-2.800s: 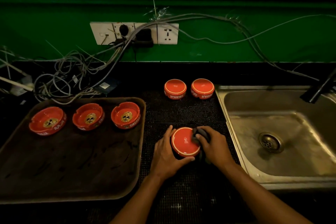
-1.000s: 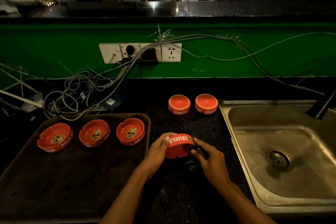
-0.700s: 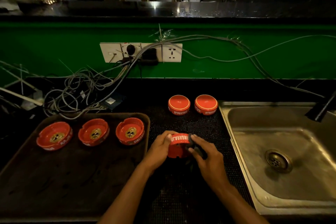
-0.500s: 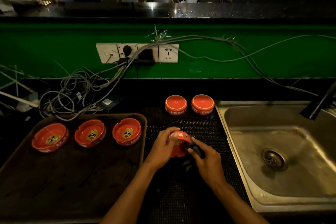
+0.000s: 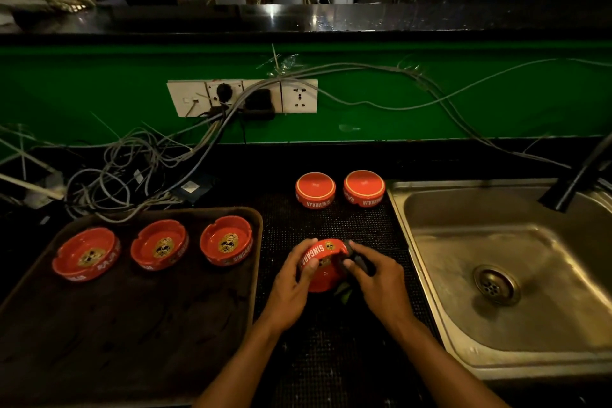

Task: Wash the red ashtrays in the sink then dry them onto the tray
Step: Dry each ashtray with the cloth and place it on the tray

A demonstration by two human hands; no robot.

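Left hand (image 5: 291, 278) grips the tilted red ashtray (image 5: 323, 265) over the black mat (image 5: 331, 219) so the right hand (image 5: 374, 275), pinching a dark cloth (image 5: 359, 260), can wipe its rim, 3 ashtrays already on the tray (image 5: 132, 325).

Dim, perhaps overhead-lit; wide-angle edge distortion.

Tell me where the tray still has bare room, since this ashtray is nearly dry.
The tray is bare across its whole near half, below the three ashtrays lined along its far edge. That far row is crowded; cables pile up just behind it.
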